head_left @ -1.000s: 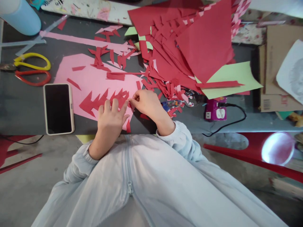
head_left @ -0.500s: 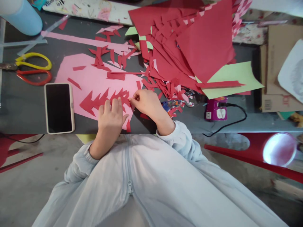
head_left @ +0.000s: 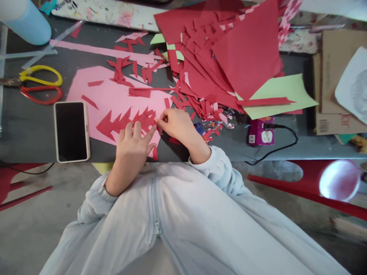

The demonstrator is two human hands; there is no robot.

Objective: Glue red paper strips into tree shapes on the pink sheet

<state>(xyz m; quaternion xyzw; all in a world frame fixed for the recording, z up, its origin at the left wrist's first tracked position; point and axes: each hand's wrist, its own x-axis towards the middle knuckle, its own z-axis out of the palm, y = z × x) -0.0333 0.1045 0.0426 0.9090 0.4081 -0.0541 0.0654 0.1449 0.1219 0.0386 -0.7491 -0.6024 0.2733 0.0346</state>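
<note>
Left hand [head_left: 132,147] palm-down and splayed, right hand [head_left: 176,124] apparently in a pinch.

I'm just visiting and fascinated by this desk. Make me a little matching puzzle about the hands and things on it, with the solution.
Things
1. left hand
2. right hand
3. phone
4. scissors

Descriptions
A. one yellow handle loop and one red
B. fingertips pinched at the right-hand end of the jagged red paper
C. dark screen, lying face up by the desk's near edge
D. laid palm down, fingers over the middle of the jagged red paper

Right pairs: 1-D, 2-B, 3-C, 4-A
</note>
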